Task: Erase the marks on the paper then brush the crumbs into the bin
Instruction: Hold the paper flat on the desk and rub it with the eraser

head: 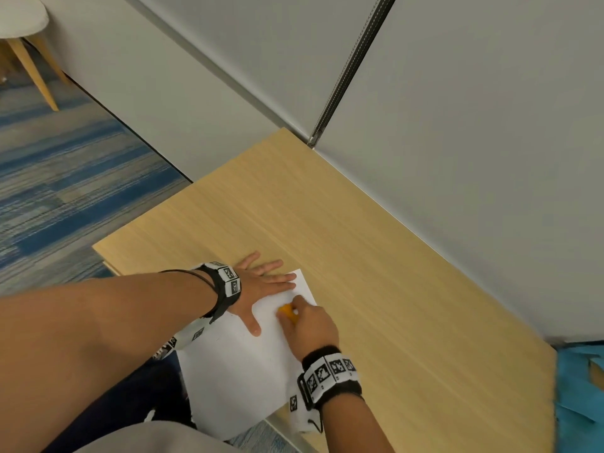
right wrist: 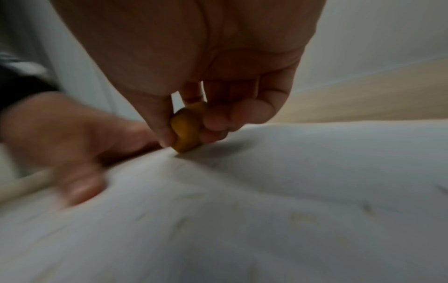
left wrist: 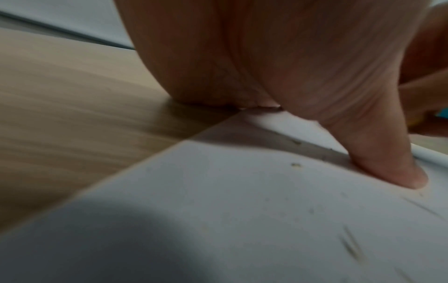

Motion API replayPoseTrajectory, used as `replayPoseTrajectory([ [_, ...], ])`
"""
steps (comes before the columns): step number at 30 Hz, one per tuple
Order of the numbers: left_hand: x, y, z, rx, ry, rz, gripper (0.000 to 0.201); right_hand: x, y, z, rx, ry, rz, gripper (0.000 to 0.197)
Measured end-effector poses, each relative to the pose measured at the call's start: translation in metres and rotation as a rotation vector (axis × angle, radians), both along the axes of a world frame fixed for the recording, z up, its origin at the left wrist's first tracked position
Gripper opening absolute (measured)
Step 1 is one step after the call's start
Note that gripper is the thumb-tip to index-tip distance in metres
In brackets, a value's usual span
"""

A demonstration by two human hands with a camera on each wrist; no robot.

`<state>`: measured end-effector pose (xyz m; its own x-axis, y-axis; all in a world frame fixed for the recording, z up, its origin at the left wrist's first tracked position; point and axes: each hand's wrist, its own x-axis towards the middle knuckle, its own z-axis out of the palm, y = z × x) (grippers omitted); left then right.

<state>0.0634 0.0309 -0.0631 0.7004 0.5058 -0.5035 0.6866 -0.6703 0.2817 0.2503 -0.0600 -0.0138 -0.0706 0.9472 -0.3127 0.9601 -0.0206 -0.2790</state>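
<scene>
2 hands work on the paper (head: 242, 364), a white sheet lying on the wooden table (head: 376, 256) with its near end hanging past the table's edge. From the head view the left hand (head: 261, 286) lies flat at the sheet's far left corner, fingers straight and spread, thumb (head: 253, 325) stretched toward the sheet's middle; some fingers rest on the sheet, the outer ones on bare wood just beside it. The right hand (head: 310, 325) sits just right of that thumb, fingers curled around a small orange eraser (head: 287, 312), knuckles up.

Only the right wrist view shows the grip itself: thumb on 1 side and fingertips (right wrist: 218, 118) on the other pinch the eraser (right wrist: 185, 130), whose lower edge touches the paper (right wrist: 290, 172). The sheet bulges in soft ripples near it. The left hand (right wrist: 60, 137) is blurred there, pressing the sheet at the eraser's left.

Only the left wrist view shows crumbs (left wrist: 296, 165): a few pale specks on the paper (left wrist: 218, 191) near the thumb (left wrist: 387, 153), plus faint dark streaks nearer the sheet's right side; whether those are marks or debris I cannot tell. The palm's heel meets the sheet's edge where it borders the table (left wrist: 72, 105)

A blue thing (head: 578, 387) sits beyond the table's right end, well apart from the paper
</scene>
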Motion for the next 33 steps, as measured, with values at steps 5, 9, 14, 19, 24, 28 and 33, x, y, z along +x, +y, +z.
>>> replayPoseTrajectory([
  [5,-0.001,0.0,0.0,-0.003,-0.013,0.003,0.13,-0.02,-0.008,0.0,-0.001,0.003,0.094,0.033],
  [9,-0.001,-0.001,-0.002,0.008,-0.014,0.004,0.131,-0.004,0.002,0.001,-0.023,-0.014,0.024,0.034],
  [14,-0.001,-0.002,-0.001,0.01,-0.018,0.009,0.131,-0.009,-0.001,-0.002,0.019,0.042,-0.021,0.031],
  [19,0.0,-0.002,0.0,0.007,-0.016,0.009,0.13,0.003,-0.002,0.0,-0.019,0.031,-0.01,0.032],
  [24,-0.002,-0.002,0.0,0.012,-0.021,0.01,0.131,-0.012,-0.005,-0.005,0.032,0.061,-0.036,0.031],
  [28,-0.002,-0.002,-0.002,0.018,-0.033,0.012,0.133,-0.008,-0.003,-0.003,0.006,0.034,0.044,0.032],
  [33,-0.001,-0.002,-0.001,0.017,-0.031,0.026,0.135,-0.002,0.006,-0.005,0.038,0.056,-0.071,0.03],
])
